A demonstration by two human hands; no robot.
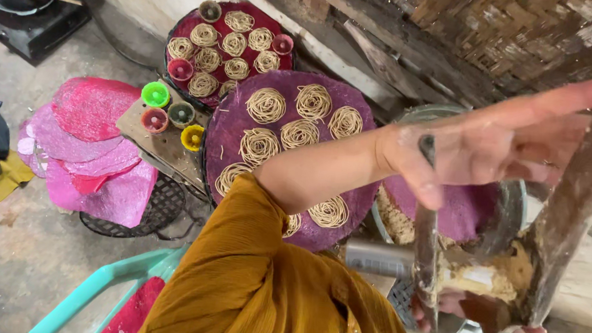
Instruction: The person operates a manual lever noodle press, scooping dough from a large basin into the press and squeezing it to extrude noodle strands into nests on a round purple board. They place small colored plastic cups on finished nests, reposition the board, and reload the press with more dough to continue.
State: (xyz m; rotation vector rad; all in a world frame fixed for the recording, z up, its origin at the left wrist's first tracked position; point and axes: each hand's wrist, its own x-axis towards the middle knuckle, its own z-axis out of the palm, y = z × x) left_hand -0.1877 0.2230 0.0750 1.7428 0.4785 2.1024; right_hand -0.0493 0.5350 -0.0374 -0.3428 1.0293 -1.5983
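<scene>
Dough-smeared metal press (444, 272) sits low right over a round steel basin (514, 207). Left hand (491, 144) wraps its lower fingers round the grey handle (427, 235), forefinger stretched out. Right hand (472, 310) grips beneath the press, fingers curled. Purple round mat (292, 127) carries noodle coils.

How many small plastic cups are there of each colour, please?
Bright green small plastic cup: 1
Yellow cup: 1
Olive cups: 2
Red or pink cups: 3
Total: 7
</scene>
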